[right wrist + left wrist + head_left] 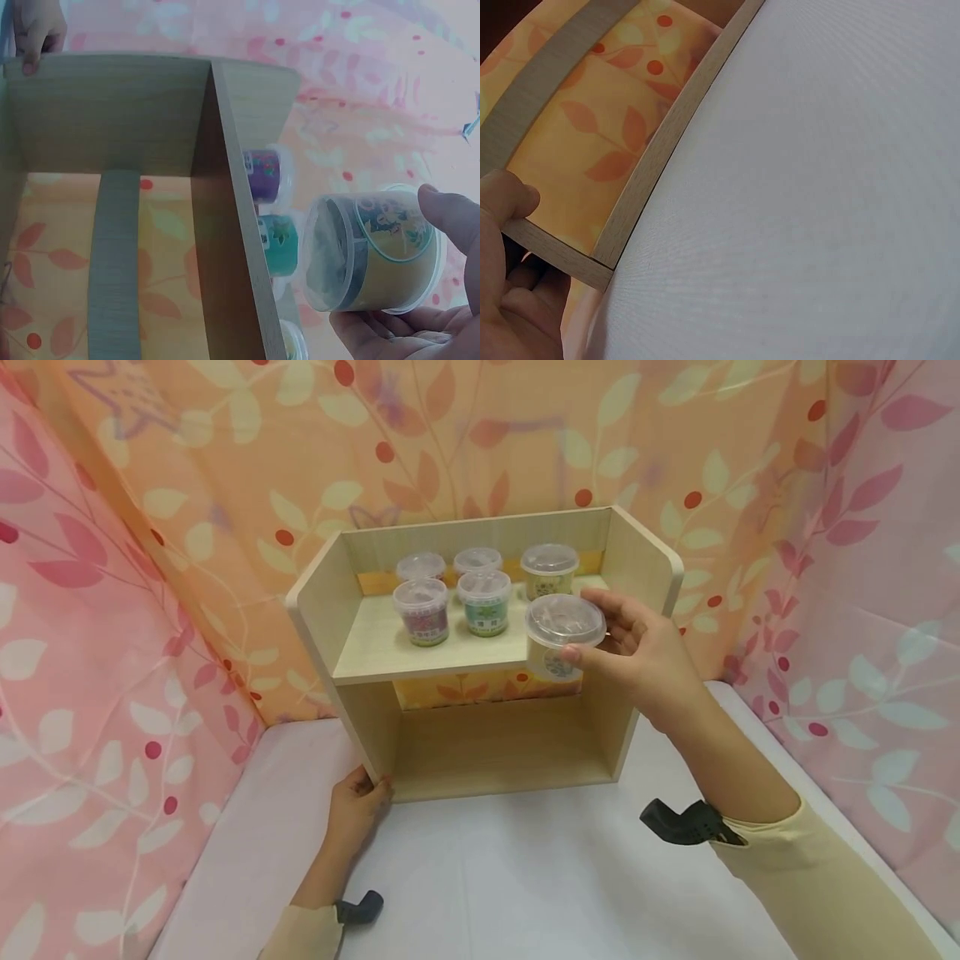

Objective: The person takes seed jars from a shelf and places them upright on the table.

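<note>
1. Right hand (637, 652): fingers and thumb curled round a small lidded cup (561, 639), gripping its wall just under the lid rim, held in the air off the right front edge of the shelf board.
2. Cup itself: thin clear plastic with a printed yellow label (390, 247) and a snap-on lid; probably light, a little slick, and likely to give under a hard squeeze. Best taken round the body below the lid, not by the lid alone, which might pop off.
3. Left hand (356, 802): thumb and fingers pinching the near lower left corner of the wooden shelf unit (330, 610), steadying it on the desk (525, 877).
4. Shelf unit: stiff board, open-fronted, probably light enough to slide if bumped.
5. Farther back on the upper shelf: five more lidded cups (485, 602) in two rows, close together, a purple-labelled one (422, 612) at the near left.
6. Round about: leaf-patterned curtains (112, 610) to left, right and far side.
</note>
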`<state>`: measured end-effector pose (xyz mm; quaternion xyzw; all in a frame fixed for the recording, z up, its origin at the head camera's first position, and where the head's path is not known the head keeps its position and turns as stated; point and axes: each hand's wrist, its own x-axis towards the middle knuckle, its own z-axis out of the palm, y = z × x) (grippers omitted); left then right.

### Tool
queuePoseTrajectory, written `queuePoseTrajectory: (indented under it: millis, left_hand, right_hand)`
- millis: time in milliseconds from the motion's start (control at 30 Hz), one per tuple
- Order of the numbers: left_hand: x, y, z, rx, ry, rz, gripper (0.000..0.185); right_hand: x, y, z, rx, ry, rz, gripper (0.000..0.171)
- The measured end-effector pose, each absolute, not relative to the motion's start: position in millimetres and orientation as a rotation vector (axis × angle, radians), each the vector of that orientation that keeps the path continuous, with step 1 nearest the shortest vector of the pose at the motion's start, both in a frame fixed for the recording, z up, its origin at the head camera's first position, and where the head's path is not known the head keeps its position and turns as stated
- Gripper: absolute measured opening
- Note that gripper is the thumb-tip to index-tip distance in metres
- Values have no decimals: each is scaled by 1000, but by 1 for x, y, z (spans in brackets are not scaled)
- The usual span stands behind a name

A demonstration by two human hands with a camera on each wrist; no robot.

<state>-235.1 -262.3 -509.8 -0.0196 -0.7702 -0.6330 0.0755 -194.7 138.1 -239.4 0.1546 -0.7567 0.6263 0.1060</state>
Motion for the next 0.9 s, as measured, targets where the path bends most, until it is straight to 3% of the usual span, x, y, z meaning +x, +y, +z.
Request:
queuePoseTrajectory:
  millis: [300,633,900]
  left_hand:
    - [-231,-260,-502,-66,-2302,-1906,45]
    - [-247,-267,-531,-64,-2272,-1881,41]
    - [-248,-268,-535,-126,-2247,-1822,42]
  right_hand:
    - [-171,142,-262,587,-2197,1874,70]
    - [-159,153,-298,639,-2167,1920,71]
    - [-157,165,-336,578,-2269,1818,73]
